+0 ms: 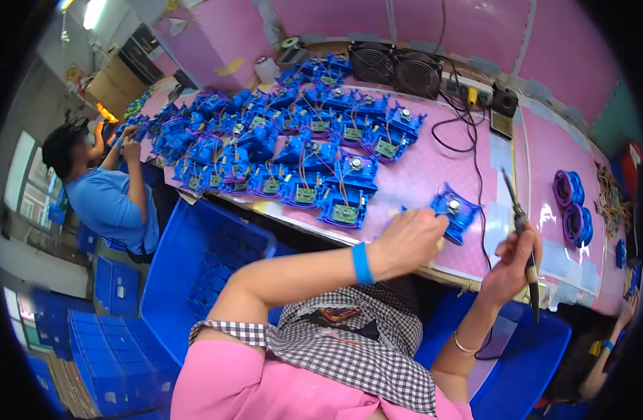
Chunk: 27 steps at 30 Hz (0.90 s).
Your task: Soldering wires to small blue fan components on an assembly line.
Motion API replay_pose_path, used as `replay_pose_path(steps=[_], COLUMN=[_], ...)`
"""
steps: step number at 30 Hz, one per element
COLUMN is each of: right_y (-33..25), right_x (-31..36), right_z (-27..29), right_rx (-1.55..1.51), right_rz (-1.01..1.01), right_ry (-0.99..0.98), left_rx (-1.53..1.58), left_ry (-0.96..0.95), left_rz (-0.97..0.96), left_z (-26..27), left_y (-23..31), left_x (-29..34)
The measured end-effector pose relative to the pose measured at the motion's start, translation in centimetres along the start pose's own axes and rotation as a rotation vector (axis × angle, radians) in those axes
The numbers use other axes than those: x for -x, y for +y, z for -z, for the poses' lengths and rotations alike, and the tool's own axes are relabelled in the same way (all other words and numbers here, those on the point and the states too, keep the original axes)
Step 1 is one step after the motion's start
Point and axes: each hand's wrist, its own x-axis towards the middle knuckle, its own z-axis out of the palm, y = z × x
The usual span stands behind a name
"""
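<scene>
A soldering iron (519, 213) is held upright in my right hand (512, 264), with its dark tip pointing up and away over the bench. My left hand (409, 243), with a blue band at the wrist, has its fingers pinched together at the near left edge of a blue plastic housing (456, 213). That housing lies on the pink bench and has a round silver part at its middle. My left fingers hide whatever is between them. The iron's tip is apart from the housing.
Several blue housings with green circuit boards and wires (304, 164) crowd the bench at left. Two black fans (395, 68) stand behind. Blue-purple rings (573, 208) and loose wires (612, 199) are at right. Blue bins (169, 290) sit below. A co-worker (111, 192) works at far left.
</scene>
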Motion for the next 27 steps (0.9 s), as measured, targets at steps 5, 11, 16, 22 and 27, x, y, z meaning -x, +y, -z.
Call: replay_pose_path(steps=[5, 11, 16, 22, 27], right_y=[-0.3, 0.6, 0.8, -0.6, -2.0], right_x=[-0.3, 0.3, 1.0, 0.0, -3.8], right_z=[1.0, 0.4, -1.3, -0.7, 1.9], right_rx=[-0.076, 0.0, 0.056, 0.264, 0.332], right_rz=[0.028, -0.001, -0.026, 0.09, 0.132], right_ry=[0.08, 0.011, 0.007, -0.177, -0.088], left_rx=[0.614, -0.525, -0.703, -0.433, 1.408], left_ry=[0.288, 0.618, 0.474, 0.668, 0.22], left_rz=[0.208, 0.474, 0.749, 0.541, 0.207], left_z=[9.1, 20.2, 18.7, 19.4, 15.5], left_y=[-2.5, -15.6, -25.6, -24.3, -13.2], left_x=[4.8, 11.5, 15.2, 17.6, 16.3])
